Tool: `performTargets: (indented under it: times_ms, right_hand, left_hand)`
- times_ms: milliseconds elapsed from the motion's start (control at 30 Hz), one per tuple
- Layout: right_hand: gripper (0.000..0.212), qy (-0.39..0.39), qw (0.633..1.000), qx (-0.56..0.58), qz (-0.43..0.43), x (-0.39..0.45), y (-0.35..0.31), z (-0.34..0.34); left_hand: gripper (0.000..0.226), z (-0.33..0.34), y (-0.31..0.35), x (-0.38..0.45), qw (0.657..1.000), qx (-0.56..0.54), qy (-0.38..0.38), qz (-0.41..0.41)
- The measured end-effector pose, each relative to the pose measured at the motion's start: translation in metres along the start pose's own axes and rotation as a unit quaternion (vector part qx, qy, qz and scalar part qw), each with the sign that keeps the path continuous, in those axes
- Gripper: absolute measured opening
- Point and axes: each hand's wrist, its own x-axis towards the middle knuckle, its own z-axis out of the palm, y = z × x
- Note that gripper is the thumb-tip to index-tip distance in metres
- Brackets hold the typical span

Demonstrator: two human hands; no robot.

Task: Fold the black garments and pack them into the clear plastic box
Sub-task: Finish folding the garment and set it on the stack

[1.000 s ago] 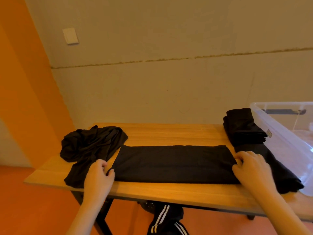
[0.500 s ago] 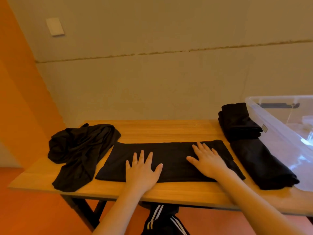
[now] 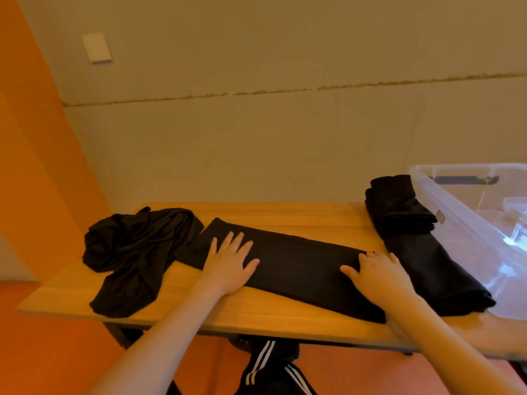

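Observation:
A long black garment folded into a strip (image 3: 296, 269) lies across the middle of the wooden table (image 3: 285, 218). My left hand (image 3: 231, 263) presses flat on its left part, fingers spread. On the strip's right end rests my right hand (image 3: 379, 276), fingers straight. A crumpled black garment (image 3: 131, 252) lies at the table's left. Two folded black garments (image 3: 413, 238) lie at the right, against the clear plastic box (image 3: 467, 212).
The table stands against a beige wall (image 3: 285, 124); an orange wall (image 3: 28, 166) is at the left. My legs in black trousers with white stripes (image 3: 271, 369) show under the front edge. The box reaches past the frame's right edge.
Both hands slid outward along the strip, the left toward its left part and the right to its right end. One second ago they held the strip's two ends. The camera tilted.

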Motion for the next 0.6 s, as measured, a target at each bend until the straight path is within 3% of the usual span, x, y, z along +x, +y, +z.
performTargets:
  times_ms: [67,133,200,400,467,533,600]
  right_hand:
    - [0.060,-0.007,0.999,0.037,-0.029,0.001,0.010,-0.004]
    - [0.060,-0.023,0.997,0.066,-0.037,-0.006,0.015,-0.001]
    - [0.061,-0.017,0.997,0.069,-0.036,-0.019,0.014,0.007]
    - [0.064,-0.009,0.993,0.109,-0.033,-0.041,0.024,0.013]
    - [0.084,-0.011,0.993,0.115,-0.039,-0.045,0.025,0.013]
    - [0.130,-0.009,0.993,0.113,-0.041,-0.051,0.026,0.013]
    - [0.147,-0.001,0.996,0.086,-0.036,-0.060,0.029,0.016]
  left_hand:
    - [0.069,0.003,0.004,-0.005,0.994,0.006,0.054,-0.099]
    - [0.078,0.008,0.012,-0.014,0.976,-0.065,0.031,-0.205]
    - [0.083,0.014,0.016,-0.015,0.960,-0.127,-0.007,-0.251]
    - [0.081,0.010,-0.005,0.027,0.986,-0.094,-0.026,-0.134]
    - [0.083,0.005,-0.009,0.039,0.988,-0.040,0.023,-0.151]
    - [0.083,-0.003,0.005,0.039,0.981,-0.007,0.054,-0.184]
    - [0.084,-0.004,0.033,0.033,0.977,-0.079,0.030,-0.194]
